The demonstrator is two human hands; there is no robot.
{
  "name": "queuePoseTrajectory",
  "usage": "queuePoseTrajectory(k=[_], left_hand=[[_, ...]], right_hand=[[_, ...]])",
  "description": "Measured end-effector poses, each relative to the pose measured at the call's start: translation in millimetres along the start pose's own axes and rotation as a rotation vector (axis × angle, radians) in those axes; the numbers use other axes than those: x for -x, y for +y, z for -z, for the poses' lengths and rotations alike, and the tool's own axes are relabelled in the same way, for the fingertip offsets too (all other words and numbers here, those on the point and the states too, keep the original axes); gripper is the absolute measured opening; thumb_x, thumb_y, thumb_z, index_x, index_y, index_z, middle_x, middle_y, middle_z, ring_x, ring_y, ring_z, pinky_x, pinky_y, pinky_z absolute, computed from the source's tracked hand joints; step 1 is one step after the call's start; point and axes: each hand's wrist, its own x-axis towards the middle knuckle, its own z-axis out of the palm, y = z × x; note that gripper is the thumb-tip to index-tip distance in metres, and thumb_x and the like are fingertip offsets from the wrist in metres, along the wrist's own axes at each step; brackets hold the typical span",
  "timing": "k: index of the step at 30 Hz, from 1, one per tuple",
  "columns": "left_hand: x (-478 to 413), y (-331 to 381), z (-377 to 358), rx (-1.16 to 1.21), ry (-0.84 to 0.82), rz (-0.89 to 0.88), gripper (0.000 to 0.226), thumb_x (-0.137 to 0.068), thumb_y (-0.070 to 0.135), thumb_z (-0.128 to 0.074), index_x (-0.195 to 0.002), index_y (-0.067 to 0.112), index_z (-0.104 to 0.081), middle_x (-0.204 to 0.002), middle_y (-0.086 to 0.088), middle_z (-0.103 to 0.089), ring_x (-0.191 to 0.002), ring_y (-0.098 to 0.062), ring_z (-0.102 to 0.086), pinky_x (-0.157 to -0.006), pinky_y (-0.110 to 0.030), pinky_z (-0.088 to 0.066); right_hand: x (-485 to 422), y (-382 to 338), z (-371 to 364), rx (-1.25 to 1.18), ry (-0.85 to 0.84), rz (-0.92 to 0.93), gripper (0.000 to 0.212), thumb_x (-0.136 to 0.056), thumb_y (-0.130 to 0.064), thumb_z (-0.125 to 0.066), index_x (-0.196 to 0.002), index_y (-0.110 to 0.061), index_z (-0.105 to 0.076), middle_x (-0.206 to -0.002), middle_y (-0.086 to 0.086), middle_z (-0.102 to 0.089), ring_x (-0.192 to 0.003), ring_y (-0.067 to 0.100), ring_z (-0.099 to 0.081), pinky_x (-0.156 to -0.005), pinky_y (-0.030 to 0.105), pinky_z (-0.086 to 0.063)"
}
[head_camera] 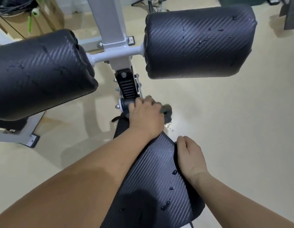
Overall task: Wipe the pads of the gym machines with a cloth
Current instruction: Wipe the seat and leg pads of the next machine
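Beyond the seat pad (156, 170), the left roller pad (40, 71) carries droplets. At the seat pad's far end the left hand (146, 116) curls its fingers round the grey cloth (167, 111); the right hand (190, 158) grips its right edge, fingers curled. The right roller pad (200, 41) is wet too: all 3 likely need wiping. No readable writing.

Before me, seat pad (157, 170): black weave-textured vinyl, water-beaded. My cloth (167, 112): grey fabric. Glossy white-painted metal frame (113, 22).
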Motion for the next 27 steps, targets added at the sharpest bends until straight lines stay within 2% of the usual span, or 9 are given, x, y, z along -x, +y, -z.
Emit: queuePoseTrajectory(k=[3,5,8,11,15,18,22,24,27], left_hand=[[41,27,-6,0.007,-0.012,-0.287,0.037,-0.098,0.047,-0.040,-0.124,0.032,-0.063,-0.123,0.003,-0.059,-0.116,-0.027,-0.045,-0.096,-0.047,-0.032],[52,22,-1,0.114,-0.087,-0.341,0.038,-0.100,0.053,-0.040,-0.128,0.036,-0.060,-0.123,0.006,-0.059,-0.118,-0.025,-0.045,-0.096,-0.046,-0.031],[17,19,14,-0.018,-0.247,-0.229,0.040,-0.098,0.054,-0.038,-0.130,0.039,-0.058,-0.124,0.001,-0.060,-0.120,-0.027,-0.047,-0.098,-0.049,-0.030],[6,45,19,-0.228,-0.360,-0.063,0.034,-0.089,0.045,-0.042,-0.114,0.032,-0.061,-0.111,0.000,-0.062,-0.114,-0.028,-0.050,-0.102,-0.053,-0.027],[46,112,8,-0.165,-0.492,-0.171,0.023,-0.080,0.039,-0.055,-0.099,0.027,-0.061,-0.092,0.004,-0.062,-0.096,-0.025,-0.060,-0.099,-0.049,-0.028],[93,132,-1,-0.091,-0.363,-0.286,0.028,-0.085,0.043,-0.055,-0.108,0.031,-0.065,-0.099,0.003,-0.060,-0.104,-0.026,-0.055,-0.092,-0.048,-0.029],[174,98,-25,0.198,0.030,-0.504,0.027,-0.093,0.041,-0.056,-0.119,0.034,-0.062,-0.126,0.008,-0.055,-0.120,-0.022,-0.049,-0.093,-0.045,-0.033],[198,60,-30,0.310,0.066,-0.483,0.029,-0.093,0.042,-0.057,-0.122,0.037,-0.057,-0.132,0.008,-0.051,-0.122,-0.022,-0.048,-0.094,-0.044,-0.036],[216,-16,-31,0.289,0.133,-0.264,0.031,-0.092,0.046,-0.055,-0.122,0.039,-0.055,-0.133,0.006,-0.053,-0.120,-0.025,-0.051,-0.092,-0.049,-0.044]], right_hand=[[-2,1,3,-0.127,0.066,-0.035,0.039,-0.106,-0.034,-0.033,-0.088,-0.014,-0.060,-0.089,0.002,-0.066,-0.088,0.021,-0.060,-0.079,0.039,-0.045],[-1,0,8,-0.269,0.133,-0.106,0.034,-0.107,-0.036,-0.035,-0.096,-0.013,-0.058,-0.093,0.001,-0.064,-0.092,0.023,-0.060,-0.082,0.039,-0.044],[5,12,21,-0.404,0.132,-0.195,0.036,-0.103,-0.044,-0.042,-0.100,-0.011,-0.056,-0.094,0.005,-0.062,-0.088,0.023,-0.058,-0.086,0.044,-0.047],[15,36,42,-0.352,0.103,-0.222,0.049,-0.093,-0.045,-0.045,-0.103,0.001,-0.058,-0.088,0.012,-0.059,-0.079,0.024,-0.053,-0.077,0.043,-0.048],[30,60,77,-0.319,0.140,-0.242,0.045,-0.094,-0.039,-0.046,-0.104,0.003,-0.057,-0.086,0.009,-0.056,-0.074,0.024,-0.049,-0.068,0.039,-0.042],[37,62,95,-0.277,0.158,-0.214,0.033,-0.098,-0.031,-0.047,-0.103,0.000,-0.058,-0.089,0.013,-0.062,-0.078,0.029,-0.056,-0.068,0.038,-0.043],[48,40,100,-0.222,0.084,-0.161,0.022,-0.097,-0.028,-0.047,-0.093,-0.008,-0.055,-0.080,0.002,-0.056,-0.068,0.027,-0.055,-0.065,0.037,-0.045],[51,31,94,-0.149,0.055,-0.112,0.020,-0.097,-0.026,-0.048,-0.087,-0.011,-0.053,-0.079,0.000,-0.056,-0.068,0.022,-0.049,-0.065,0.036,-0.043],[51,15,75,0.000,-0.008,-0.042,0.017,-0.096,-0.033,-0.047,-0.093,-0.020,-0.057,-0.091,-0.001,-0.062,-0.079,0.021,-0.058,-0.074,0.038,-0.049]])
